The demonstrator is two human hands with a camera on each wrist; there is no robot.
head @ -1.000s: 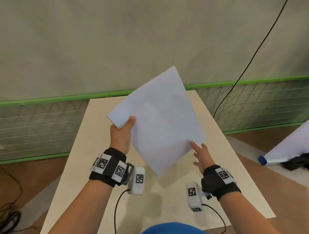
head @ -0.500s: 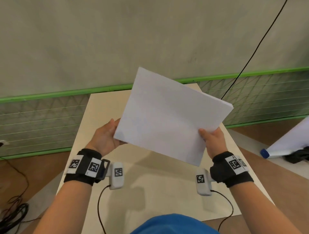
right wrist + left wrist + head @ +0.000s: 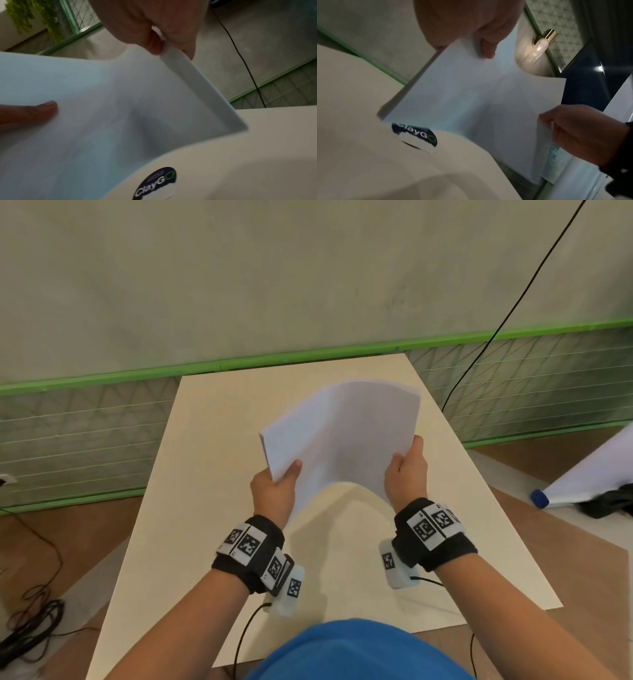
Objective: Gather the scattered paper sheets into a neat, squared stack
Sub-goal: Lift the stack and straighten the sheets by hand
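Note:
A stack of white paper sheets (image 3: 346, 436) is held above the beige table (image 3: 212, 460), bowed so its near edge arches upward. My left hand (image 3: 274, 491) grips the stack's near left corner, thumb on top. My right hand (image 3: 406, 474) grips the right edge, thumb on top and fingers behind. In the left wrist view the paper stack (image 3: 471, 97) spans between the left hand (image 3: 471, 27) and the right hand (image 3: 583, 135). The right wrist view shows the right hand (image 3: 154, 27) pinching the paper stack (image 3: 102, 108), its edge layers lined up, with the left thumb (image 3: 34, 115) on the sheet.
A round dark sticker (image 3: 156, 182) is on the table under the paper. A green-framed mesh fence (image 3: 85, 422) and a wall stand behind the table. Black cables (image 3: 30, 628) lie on the floor at left. A white rolled sheet with a blue cap (image 3: 582, 484) lies at right.
The stack has swung from a tilted diagonal to upright portrait and come lower and nearer. The right hand went from touching a corner to gripping the right edge. The paper now bows.

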